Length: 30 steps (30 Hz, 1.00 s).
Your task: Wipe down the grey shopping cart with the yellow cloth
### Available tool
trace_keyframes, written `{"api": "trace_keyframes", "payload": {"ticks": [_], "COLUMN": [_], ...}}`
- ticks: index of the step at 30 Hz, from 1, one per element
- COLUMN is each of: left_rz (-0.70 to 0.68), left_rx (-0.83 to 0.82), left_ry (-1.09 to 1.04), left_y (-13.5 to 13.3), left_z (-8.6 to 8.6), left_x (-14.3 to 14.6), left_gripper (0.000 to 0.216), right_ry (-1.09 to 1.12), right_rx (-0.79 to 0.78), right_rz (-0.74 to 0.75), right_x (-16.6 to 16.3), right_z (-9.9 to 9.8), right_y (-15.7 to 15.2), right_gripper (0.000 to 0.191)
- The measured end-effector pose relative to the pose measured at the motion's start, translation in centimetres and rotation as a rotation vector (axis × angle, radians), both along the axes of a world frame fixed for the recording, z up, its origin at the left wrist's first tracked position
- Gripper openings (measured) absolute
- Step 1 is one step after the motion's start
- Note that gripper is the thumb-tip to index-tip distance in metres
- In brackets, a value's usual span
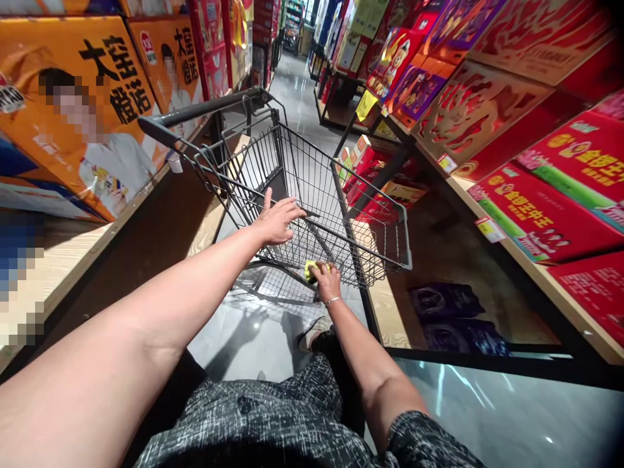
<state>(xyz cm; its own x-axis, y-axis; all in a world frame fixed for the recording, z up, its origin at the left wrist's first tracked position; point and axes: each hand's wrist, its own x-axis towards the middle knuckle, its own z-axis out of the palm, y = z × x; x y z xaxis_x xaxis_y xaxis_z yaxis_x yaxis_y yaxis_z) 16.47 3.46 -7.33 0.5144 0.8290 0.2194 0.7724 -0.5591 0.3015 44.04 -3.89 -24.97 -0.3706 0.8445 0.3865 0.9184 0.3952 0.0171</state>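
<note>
A black wire shopping cart (341,162) stands sideways before me, its handle toward the left. My left hand (279,220) is over the cart's near top rail with its fingers spread; whether it touches the rail I cannot tell. Lower and to the right, my right hand (327,283) grips a small yellow sponge (310,269) against or close to the near wire side of the basket. The fingers cover part of the sponge.
Shelves flank the aisle. Orange boxes (73,104) stand at left, red gift boxes (531,205) at right. Dark purple packages (451,302) lie on the lower right shelf. The grey tiled floor (295,91) runs ahead between the shelves.
</note>
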Motion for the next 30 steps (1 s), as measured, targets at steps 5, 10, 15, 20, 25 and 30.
{"api": "trace_keyframes", "payload": {"ticks": [5, 10, 15, 20, 25, 30], "left_rz": [0.028, 0.022, 0.030, 0.097, 0.068, -0.048], "left_rx": [-0.021, -0.031, -0.027, -0.018, 0.003, -0.026], "left_ry": [-0.014, -0.010, 0.000, 0.069, 0.110, 0.134], "left_y": [1.2, 2.5, 3.9, 3.6, 0.9, -0.4], "left_z": [0.2, 0.3, 0.3, 0.9, 0.8, 0.0], "left_x": [0.0, -0.9, -2.2, -1.3, 1.3, 1.8], "left_gripper": [0.055, 0.056, 0.052, 0.045, 0.057, 0.063], "right_ry": [0.094, 0.053, 0.044, 0.088, 0.148, 0.020], "right_rx": [0.299, 0.116, 0.007, 0.055, 0.163, 0.201], "right_rz": [0.012, -0.042, -0.118, -0.102, 0.032, 0.089], "right_x": [0.7, 3.0, 10.7, 12.0, 4.9, -0.7], "right_z": [10.3, 14.2, 14.0, 13.4, 12.5, 10.3], "right_y": [1.6, 2.0, -2.0, -4.0, -1.5, 0.8], "right_gripper": [0.055, 0.057, 0.061, 0.063, 0.066, 0.054]}}
